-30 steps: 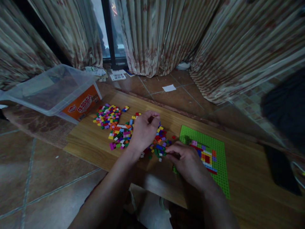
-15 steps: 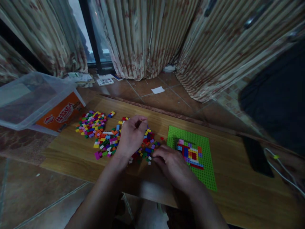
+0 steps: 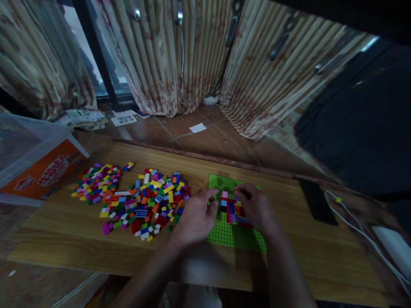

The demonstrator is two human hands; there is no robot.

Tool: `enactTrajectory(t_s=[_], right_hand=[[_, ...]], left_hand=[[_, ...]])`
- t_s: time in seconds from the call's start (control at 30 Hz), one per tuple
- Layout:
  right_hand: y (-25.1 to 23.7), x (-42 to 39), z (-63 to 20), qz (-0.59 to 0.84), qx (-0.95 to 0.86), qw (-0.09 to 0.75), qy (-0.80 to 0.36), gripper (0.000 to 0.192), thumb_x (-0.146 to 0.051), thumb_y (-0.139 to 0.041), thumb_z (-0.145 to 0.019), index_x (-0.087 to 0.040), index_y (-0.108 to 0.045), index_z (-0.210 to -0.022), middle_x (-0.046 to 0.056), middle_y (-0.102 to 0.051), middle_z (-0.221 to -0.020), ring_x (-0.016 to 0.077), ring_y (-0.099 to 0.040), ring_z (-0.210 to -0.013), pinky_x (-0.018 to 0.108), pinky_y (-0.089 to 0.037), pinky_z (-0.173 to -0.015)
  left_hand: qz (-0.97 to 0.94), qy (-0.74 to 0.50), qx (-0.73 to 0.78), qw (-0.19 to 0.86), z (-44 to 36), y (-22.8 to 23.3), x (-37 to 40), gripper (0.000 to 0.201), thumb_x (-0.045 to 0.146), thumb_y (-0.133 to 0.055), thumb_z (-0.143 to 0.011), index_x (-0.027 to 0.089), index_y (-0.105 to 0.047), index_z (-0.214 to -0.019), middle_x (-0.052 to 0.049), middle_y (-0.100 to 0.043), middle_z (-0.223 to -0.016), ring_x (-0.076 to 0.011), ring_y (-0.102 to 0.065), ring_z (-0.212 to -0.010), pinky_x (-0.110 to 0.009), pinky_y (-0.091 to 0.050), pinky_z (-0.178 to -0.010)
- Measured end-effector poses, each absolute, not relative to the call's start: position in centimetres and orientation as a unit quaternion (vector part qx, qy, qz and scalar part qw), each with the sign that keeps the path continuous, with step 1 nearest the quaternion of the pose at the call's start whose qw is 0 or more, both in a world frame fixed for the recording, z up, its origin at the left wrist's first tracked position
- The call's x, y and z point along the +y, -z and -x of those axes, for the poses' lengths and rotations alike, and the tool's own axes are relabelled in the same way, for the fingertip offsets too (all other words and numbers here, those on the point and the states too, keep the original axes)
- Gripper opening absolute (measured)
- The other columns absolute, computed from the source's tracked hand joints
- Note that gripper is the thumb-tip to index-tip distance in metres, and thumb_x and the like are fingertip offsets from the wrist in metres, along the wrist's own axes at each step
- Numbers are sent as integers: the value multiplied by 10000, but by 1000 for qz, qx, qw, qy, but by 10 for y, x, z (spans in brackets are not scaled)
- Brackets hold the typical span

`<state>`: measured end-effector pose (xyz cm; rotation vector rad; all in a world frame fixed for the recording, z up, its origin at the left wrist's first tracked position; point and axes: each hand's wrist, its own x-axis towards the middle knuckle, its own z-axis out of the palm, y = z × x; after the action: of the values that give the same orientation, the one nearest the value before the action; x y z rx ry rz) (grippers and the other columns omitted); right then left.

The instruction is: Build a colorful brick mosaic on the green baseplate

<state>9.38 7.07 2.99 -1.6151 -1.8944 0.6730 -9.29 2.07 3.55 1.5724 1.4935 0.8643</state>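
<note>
A green baseplate lies on the wooden table, with a small flat build of coloured bricks on it. My right hand reaches over the build from the right and covers part of it. Its thumb and fingers are pinched at a small building brick by the build's upper edge. Over the plate's left edge is my left hand, fingers curled and thumb near the index finger. Whatever it may hold is too small and dark to make out. Left of it spreads a large pile of loose bricks.
A second brick pile lies farther left, near a clear plastic box with an orange label. On the right are a black phone and a white cable. Curtains hang beyond the table.
Both hands have left the brick pile and moved right to the baseplate. My right hand now reaches the build, my left hand the plate's left edge. The view has turned right.
</note>
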Motion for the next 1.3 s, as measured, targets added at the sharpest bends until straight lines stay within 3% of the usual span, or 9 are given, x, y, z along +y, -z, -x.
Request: enactTrajectory(t_s=[0.23, 1.3], right_hand=[[-27, 73, -85, 551, -762, 239, -240, 159, -275, -512, -890, -209, -641, -824, 27, -671, -843, 178, -622, -794, 302, -449, -739], [-24, 84, -97, 540, -733, 250, -329, 189, -358, -623, -815, -224, -736, -742, 28, -685, -786, 181, -647, -754, 304, -479, -700]], left_hand=[[-652, -265, 591, 394, 76, -36, 24, 415, 212, -403, -909, 166, -578, -1283, -109, -710, -1103, -242, -671, -1004, -364, -501, -901], [-662, -239, 591, 395, 70, -29, 20, 416, 202, -377, -905, 163, -540, -1286, -124, -704, -1084, -258, -663, -990, -381, -498, -883]])
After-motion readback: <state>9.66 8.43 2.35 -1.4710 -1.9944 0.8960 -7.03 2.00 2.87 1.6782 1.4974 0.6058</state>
